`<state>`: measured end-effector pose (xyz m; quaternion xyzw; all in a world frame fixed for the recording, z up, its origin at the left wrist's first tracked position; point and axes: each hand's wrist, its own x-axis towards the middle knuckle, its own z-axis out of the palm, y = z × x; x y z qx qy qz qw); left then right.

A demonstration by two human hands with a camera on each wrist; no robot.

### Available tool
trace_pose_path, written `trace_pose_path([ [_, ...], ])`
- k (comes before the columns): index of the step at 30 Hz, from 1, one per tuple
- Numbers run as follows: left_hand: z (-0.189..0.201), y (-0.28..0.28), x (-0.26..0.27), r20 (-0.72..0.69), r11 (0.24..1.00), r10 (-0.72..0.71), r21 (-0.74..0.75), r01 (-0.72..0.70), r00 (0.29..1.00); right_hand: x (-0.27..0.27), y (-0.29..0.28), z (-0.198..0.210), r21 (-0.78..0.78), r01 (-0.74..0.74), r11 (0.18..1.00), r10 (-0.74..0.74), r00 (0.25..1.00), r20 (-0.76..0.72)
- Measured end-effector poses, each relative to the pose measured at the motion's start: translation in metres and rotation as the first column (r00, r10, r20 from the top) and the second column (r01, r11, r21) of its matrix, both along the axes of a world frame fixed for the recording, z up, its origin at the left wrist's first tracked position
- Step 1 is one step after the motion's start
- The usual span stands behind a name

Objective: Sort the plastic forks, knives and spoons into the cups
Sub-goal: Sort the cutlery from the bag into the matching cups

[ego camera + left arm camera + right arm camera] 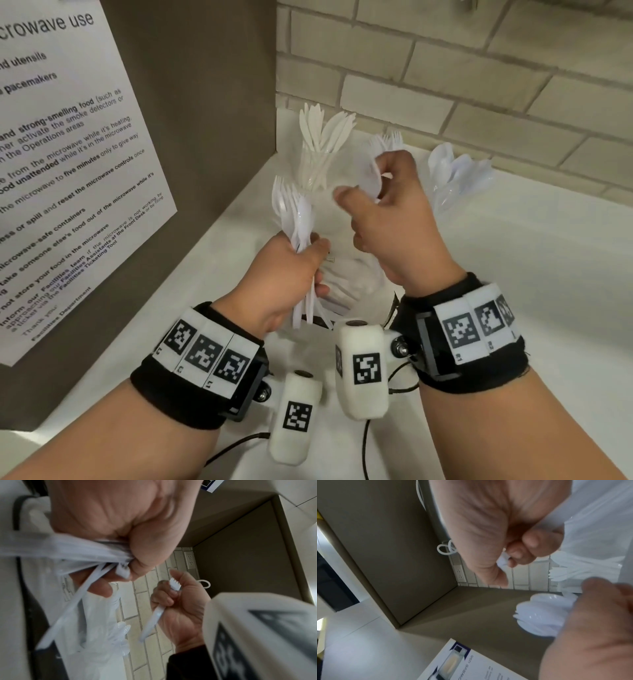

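My left hand [308, 253] grips a bundle of white plastic forks and spoons [294, 209] by the handles, heads pointing up. In the left wrist view this bundle [82, 555] fills the fist. My right hand [363, 192], just to the right and a little higher, holds a single white fork [157, 614] in curled fingers, tines up. Three clear cups stand behind on the counter: knives [320, 144] at the left, forks [388, 138] half hidden behind my right hand, spoons [455, 174] at the right.
A brown cabinet side with a microwave-use notice [68, 171] closes off the left. A tiled brick wall [445, 68] runs behind the cups, with a wall socket [190, 561]. Something translucent and crumpled [346, 284], perhaps a bag, lies under my hands on the white counter [531, 274].
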<state>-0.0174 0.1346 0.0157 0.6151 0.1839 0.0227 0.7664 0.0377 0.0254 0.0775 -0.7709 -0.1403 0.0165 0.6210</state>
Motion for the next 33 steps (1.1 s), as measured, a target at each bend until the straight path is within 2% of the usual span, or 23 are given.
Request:
trace_pose_path([
  [4, 0.004, 0.000, 0.003, 0.039, 0.995, -0.042, 0.089, 0.039, 0.998, -0.006, 0.011, 0.003, -0.223, -0.143, 0.964, 0.167, 0.982, 0.090],
  [8, 0.002, 0.002, 0.002, 0.070, 0.991, -0.057, 0.125, 0.048, 0.996, -0.003, 0.016, 0.002, -0.407, -0.077, 0.910, 0.176, 0.962, 0.210],
  [16, 0.006, 0.001, -0.001, 0.125, 0.998, -0.062, 0.040, 0.058, 0.990, 0.005, 0.004, -0.005, -0.402, -0.103, 0.910, 0.191, 0.964, 0.186],
  [21, 0.007, 0.000, 0.001, 0.113, 0.986, -0.094, 0.151, 0.076, 0.989, 0.007, 0.007, -0.006, -0.453, -0.119, 0.883, 0.244, 0.943, 0.228],
  [26, 0.006, 0.000, 0.000, 0.122, 0.990, -0.074, 0.129, 0.058, 0.990, 0.011, 0.009, -0.009, -0.380, -0.018, 0.925, 0.127, 0.956, 0.264],
  [33, 0.001, 0.003, 0.005, 0.113, 0.975, -0.038, 0.220, 0.012, 0.993, 0.001, 0.013, -0.007, -0.473, -0.067, 0.879, 0.186, 0.960, 0.210],
])
